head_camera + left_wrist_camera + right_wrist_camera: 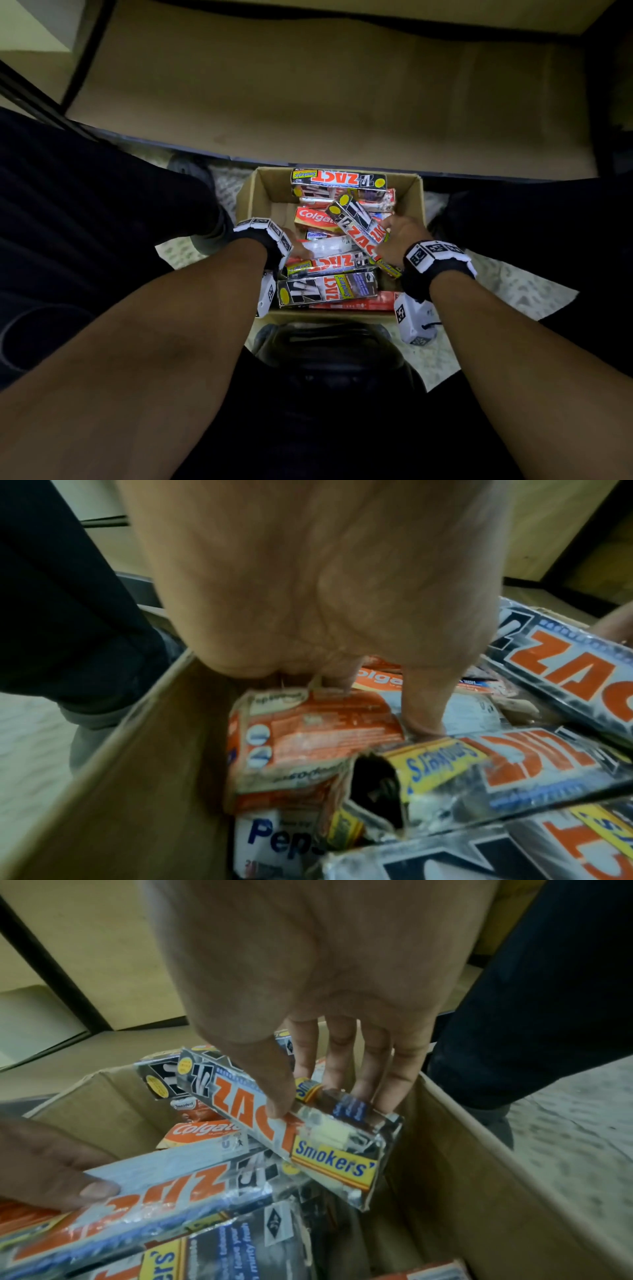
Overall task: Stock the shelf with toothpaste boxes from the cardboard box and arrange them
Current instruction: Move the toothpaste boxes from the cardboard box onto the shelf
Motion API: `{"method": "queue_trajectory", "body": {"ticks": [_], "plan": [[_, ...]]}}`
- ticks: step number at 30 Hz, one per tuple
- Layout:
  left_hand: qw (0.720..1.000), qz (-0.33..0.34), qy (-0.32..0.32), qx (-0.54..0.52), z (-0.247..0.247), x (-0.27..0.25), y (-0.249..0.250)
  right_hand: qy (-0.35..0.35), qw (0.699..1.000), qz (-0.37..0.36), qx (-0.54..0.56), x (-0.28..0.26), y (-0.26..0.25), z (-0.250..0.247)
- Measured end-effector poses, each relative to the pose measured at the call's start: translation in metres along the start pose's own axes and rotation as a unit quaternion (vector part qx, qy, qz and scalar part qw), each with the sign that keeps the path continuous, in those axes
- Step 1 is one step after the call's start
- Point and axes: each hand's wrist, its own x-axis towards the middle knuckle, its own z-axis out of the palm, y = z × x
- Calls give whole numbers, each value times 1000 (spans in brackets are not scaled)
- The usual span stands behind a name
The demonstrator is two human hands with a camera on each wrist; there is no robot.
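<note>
An open cardboard box (416, 192) on the floor holds several toothpaste boxes. My right hand (385, 229) grips a black ZACT Smokers' box (335, 1150), tilted up above the pile, thumb on its printed face and fingers behind it. My left hand (380, 710) reaches into the box's left side. Its fingers curl behind the far edge of an orange Pepsodent box (308, 737). Its thumb comes down at the near side, against a flat-lying ZACT box (514, 764). A red Colgate box (315, 217) lies deeper in the pile.
A beige shelf board (308, 85) with a dark front edge runs just beyond the box. My legs in dark trousers flank it on both sides. A dark shoe (325, 342) sits against its near wall. Patterned floor (513, 284) shows around it.
</note>
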Motion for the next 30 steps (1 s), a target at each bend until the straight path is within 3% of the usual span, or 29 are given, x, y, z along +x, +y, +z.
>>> {"method": "queue_trajectory", "body": {"ticks": [2,9,13,20,24,30], "plan": [[1000,2,-10,-7,-1,-2,-2,-4,1000,20,20,-2,2,2],[996,72,51,-18,1,-25,-10,-37,995,67,70,-11,5,3],[999,28,39,-20,-4,-35,-8,-64,986,93,125,-14,-2,2],[986,-4,59,-153,-10,-50,1,-71,986,93,117,-12,-13,11],[989,40,61,-130,-3,-47,7,-65,989,78,112,-9,-20,24],[980,34,63,-186,5,-37,10,-49,988,57,134,-9,-25,31]]}}
